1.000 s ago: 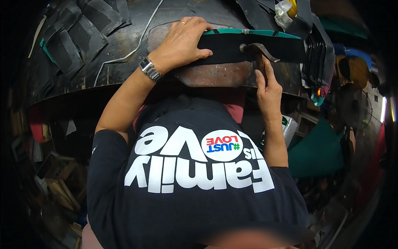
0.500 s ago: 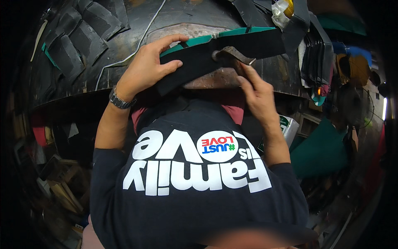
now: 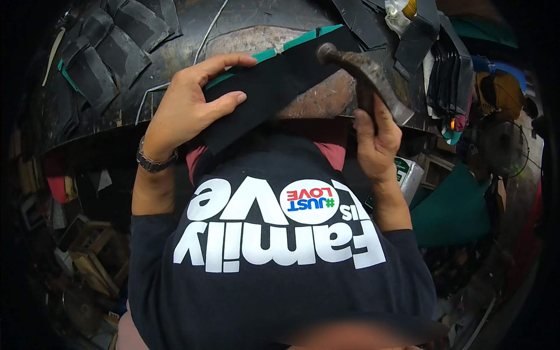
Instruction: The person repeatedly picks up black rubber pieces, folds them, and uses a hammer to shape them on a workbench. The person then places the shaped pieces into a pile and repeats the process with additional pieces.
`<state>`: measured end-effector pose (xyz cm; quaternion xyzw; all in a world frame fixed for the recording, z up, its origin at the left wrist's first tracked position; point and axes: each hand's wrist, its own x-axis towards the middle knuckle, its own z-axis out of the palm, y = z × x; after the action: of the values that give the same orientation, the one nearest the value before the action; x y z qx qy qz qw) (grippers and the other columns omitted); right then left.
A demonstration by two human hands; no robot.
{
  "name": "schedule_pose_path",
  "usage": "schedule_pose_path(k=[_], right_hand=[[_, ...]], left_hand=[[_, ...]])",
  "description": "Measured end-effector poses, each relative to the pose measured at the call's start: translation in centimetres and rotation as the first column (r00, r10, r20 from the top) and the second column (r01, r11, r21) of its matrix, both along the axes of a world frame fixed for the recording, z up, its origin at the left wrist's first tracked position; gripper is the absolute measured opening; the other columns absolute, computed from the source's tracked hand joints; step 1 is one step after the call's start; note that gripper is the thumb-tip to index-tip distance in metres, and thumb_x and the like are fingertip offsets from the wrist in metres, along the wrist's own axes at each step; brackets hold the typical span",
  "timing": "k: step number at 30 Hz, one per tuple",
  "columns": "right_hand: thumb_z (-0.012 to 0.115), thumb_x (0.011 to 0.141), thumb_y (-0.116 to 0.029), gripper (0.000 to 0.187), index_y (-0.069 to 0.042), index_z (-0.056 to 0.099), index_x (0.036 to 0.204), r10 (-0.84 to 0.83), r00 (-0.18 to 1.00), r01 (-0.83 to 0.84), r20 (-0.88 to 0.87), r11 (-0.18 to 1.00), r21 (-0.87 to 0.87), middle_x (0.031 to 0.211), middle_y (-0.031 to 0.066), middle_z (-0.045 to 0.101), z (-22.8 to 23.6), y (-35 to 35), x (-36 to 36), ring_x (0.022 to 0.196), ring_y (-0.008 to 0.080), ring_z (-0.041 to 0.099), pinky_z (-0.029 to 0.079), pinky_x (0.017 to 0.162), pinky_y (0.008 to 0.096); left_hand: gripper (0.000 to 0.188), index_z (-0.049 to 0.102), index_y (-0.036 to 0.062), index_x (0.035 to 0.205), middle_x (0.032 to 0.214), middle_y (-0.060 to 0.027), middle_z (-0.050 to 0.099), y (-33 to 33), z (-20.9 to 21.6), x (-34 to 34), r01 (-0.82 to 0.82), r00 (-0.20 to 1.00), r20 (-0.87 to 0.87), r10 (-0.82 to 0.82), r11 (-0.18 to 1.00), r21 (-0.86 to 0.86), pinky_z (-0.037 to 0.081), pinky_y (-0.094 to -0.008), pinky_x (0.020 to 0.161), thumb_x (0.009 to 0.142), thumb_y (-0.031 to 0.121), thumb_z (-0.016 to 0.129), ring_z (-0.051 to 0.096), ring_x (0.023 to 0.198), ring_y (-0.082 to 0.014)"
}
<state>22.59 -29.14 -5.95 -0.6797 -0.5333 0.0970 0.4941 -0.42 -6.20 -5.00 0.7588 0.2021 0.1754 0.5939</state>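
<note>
A long black piece of sheet material [image 3: 291, 76], with green along its far edge, lies slanted over a worn brown slab [image 3: 321, 96] at the table's near edge. My left hand [image 3: 201, 102] grips its left end, thumb on the black face and fingers over the far edge. In my right hand [image 3: 378, 143] is a hammer [image 3: 370, 73], held by its handle just under the head. The rounded striking face is above the right part of the sheet, and the flat end points toward the lower right. Most of the handle is hidden by my fingers.
Several black flat pieces [image 3: 116, 52] lie at the table's far left. A pale cord [image 3: 209, 35] runs across the table. More black pieces [image 3: 446, 70] are stacked at the right edge, beside a crumpled white plastic bag [image 3: 398, 14]. Green sheet [image 3: 458, 210] hangs lower right.
The black sheet has slid left and toward me, its right end tilting farther up. My right hand and the hammer have moved right, and the hammer head has come up off the sheet.
</note>
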Motion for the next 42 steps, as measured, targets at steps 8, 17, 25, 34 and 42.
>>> schedule_pose_path(k=[8,17,25,34,42], right_hand=[[0.065,0.101,-0.02,0.044,-0.011,0.057,0.143,-0.199,0.938,0.291,0.284,0.897,-0.333,0.116,0.026,0.07,-3.7,0.5,3.8,0.109,0.0408,0.069,0.055,0.088,0.0399],[0.07,0.094,-0.032,0.045,-0.021,0.065,0.138,-0.459,0.741,0.644,0.491,0.693,-0.325,0.103,0.0192,0.071,-4.3,-2.5,9.3,0.097,0.0414,0.069,0.053,0.084,0.0472],[0.086,0.072,-0.031,0.076,-0.015,0.058,0.141,0.13,0.785,0.004,0.606,0.977,-0.214,0.144,0.012,0.053,-2.1,2.5,3.0,0.142,0.0338,0.043,0.029,0.117,0.0544],[0.058,0.08,0.005,0.063,-0.006,0.054,0.143,0.16,0.983,-0.174,0.087,0.968,0.18,0.139,0.0107,0.062,3.2,12.6,10.9,0.128,0.0244,0.06,0.045,0.108,0.034],[0.053,0.084,-0.016,0.046,-0.024,0.072,0.125,-0.006,0.954,0.097,0.299,0.952,-0.29,0.126,0.0182,0.067,-3.9,22.2,23.5,0.12,0.0361,0.062,0.048,0.104,0.0407]], left_hand=[[0.043,0.064,0.0007,0.131,0.123,-0.009,0.069,0.4,0.4,0.1,0.088,0.996,-0.042,-0.084,0.991,0.101,0.05,-0.0273,0.099,0.088,0.003,0.069,0.065,0.11,-0.0144],[0.039,0.065,-0.0025,0.128,0.123,-0.0091,0.068,0.4,0.8,-0.2,0.101,0.995,0.018,-0.1,0.994,-0.047,0.049,-0.0274,0.1,0.09,0.005,0.07,0.063,0.112,-0.0136],[0.04,0.062,0.0008,0.132,0.122,-0.0084,0.068,-0.3,2.1,2.7,0.154,0.96,0.273,-0.063,0.933,-0.325,0.052,-0.0257,0.096,0.094,0.009,0.07,0.065,0.108,-0.0119],[0.058,0.037,0.0049,0.155,0.109,-0.0036,0.066,2.0,-1.3,3.1,0.037,0.874,0.446,0.193,0.888,-0.458,0.049,-0.0184,0.074,0.106,0.029,0.056,0.058,0.079,-0.0037],[0.019,0.072,0.0023,0.111,0.1,-0.0099,0.07,-0.6,-6.7,3.0,-0.226,0.961,0.216,0.175,0.944,0.239,0.052,-0.0286,0.079,0.093,0.009,0.071,0.067,0.087,-0.0193]])
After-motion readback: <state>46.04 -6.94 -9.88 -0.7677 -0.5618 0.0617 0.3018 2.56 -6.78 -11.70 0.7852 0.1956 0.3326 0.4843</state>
